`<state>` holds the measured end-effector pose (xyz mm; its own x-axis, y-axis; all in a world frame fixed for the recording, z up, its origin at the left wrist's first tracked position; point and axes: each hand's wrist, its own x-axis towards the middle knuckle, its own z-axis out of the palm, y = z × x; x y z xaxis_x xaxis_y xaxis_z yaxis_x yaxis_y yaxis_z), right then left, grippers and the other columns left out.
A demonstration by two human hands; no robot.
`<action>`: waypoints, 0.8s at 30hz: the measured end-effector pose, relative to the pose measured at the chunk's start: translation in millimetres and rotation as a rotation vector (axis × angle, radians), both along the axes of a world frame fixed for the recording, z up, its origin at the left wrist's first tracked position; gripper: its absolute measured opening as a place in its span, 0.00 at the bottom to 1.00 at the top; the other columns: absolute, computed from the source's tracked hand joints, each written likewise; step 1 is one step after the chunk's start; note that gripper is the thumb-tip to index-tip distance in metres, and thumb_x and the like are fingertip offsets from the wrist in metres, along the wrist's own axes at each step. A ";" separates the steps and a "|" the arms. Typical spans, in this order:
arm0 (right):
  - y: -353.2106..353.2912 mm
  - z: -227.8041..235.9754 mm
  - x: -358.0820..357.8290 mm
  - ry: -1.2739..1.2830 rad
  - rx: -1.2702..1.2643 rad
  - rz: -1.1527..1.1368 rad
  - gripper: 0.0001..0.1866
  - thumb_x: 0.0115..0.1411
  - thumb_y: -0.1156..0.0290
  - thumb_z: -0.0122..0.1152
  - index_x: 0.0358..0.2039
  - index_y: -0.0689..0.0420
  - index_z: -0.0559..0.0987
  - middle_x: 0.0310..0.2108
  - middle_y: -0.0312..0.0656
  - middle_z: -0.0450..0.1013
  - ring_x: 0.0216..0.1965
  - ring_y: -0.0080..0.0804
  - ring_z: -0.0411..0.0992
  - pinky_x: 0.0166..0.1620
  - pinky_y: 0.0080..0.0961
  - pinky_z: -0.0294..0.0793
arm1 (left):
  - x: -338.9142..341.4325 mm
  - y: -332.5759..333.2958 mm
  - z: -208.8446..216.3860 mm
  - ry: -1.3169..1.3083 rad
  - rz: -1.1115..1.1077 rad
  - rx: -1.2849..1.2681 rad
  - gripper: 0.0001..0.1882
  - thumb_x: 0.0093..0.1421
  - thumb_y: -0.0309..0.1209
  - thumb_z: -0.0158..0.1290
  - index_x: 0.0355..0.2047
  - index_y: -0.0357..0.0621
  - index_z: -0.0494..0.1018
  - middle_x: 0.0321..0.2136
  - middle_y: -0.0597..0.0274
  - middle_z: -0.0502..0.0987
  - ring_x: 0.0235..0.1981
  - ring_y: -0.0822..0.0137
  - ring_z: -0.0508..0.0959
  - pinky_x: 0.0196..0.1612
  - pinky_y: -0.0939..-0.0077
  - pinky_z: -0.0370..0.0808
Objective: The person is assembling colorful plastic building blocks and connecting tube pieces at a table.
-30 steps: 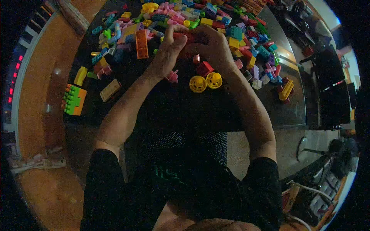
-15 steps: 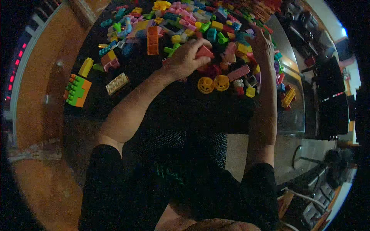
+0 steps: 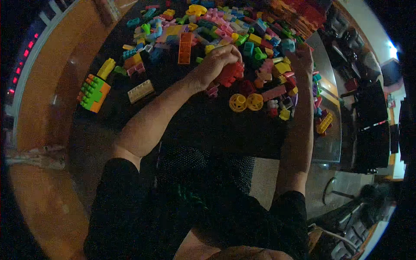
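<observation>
My left hand [image 3: 220, 61] is closed round a red toy building block [image 3: 232, 74], its studs turned to the right, above the near side of a wide heap of plastic blocks. At the heap's right side, my right hand [image 3: 300, 60] has its fingers bent together beside a light-blue block [image 3: 288, 44]. What those fingers hold is too dark to make out. Two yellow wheel-like pieces [image 3: 246, 102] lie below the red block. To their right rests a pink block [image 3: 274, 92]. Left of my left hand is a long orange block [image 3: 184, 48].
A green-and-orange block assembly [image 3: 94, 94], a yellow block [image 3: 106, 68] and a cream block [image 3: 141, 91] lie at the left of the dark table [image 3: 195, 123]. A yellow piece [image 3: 324, 123] sits near the right edge. A red-orange printed package [image 3: 301, 17] stands at the far right.
My left hand has turned the red block so its studs show. My right hand has drawn back slightly and its fingers have curled in. The whole view has shifted a little.
</observation>
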<state>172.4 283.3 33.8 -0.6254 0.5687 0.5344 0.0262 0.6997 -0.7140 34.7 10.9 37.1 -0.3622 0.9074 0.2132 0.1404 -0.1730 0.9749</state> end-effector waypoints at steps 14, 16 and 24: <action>-111.8 12.6 -24.5 0.022 -0.732 0.824 0.17 0.56 0.71 0.52 0.46 0.63 0.68 0.41 0.48 0.69 0.39 0.36 0.72 0.42 0.29 0.74 | -10.9 1.6 -8.7 -0.279 0.059 0.220 0.19 0.59 0.39 0.49 0.43 0.38 0.67 0.30 0.60 0.75 0.32 0.73 0.76 0.38 0.78 0.74; -113.3 17.2 -23.1 0.026 -0.871 0.791 0.19 0.58 0.69 0.49 0.48 0.65 0.66 0.40 0.46 0.70 0.38 0.37 0.73 0.40 0.28 0.74 | -13.3 2.4 -8.6 -0.296 0.027 0.171 0.19 0.59 0.39 0.48 0.45 0.38 0.67 0.34 0.61 0.74 0.36 0.71 0.75 0.42 0.78 0.71; -124.3 14.4 -31.3 -0.423 -0.269 0.469 0.20 0.52 0.70 0.61 0.44 0.61 0.70 0.37 0.43 0.72 0.37 0.25 0.72 0.37 0.23 0.72 | -21.9 4.4 -24.5 0.578 0.301 0.050 0.18 0.55 0.38 0.54 0.42 0.41 0.69 0.35 0.58 0.74 0.34 0.65 0.77 0.39 0.70 0.74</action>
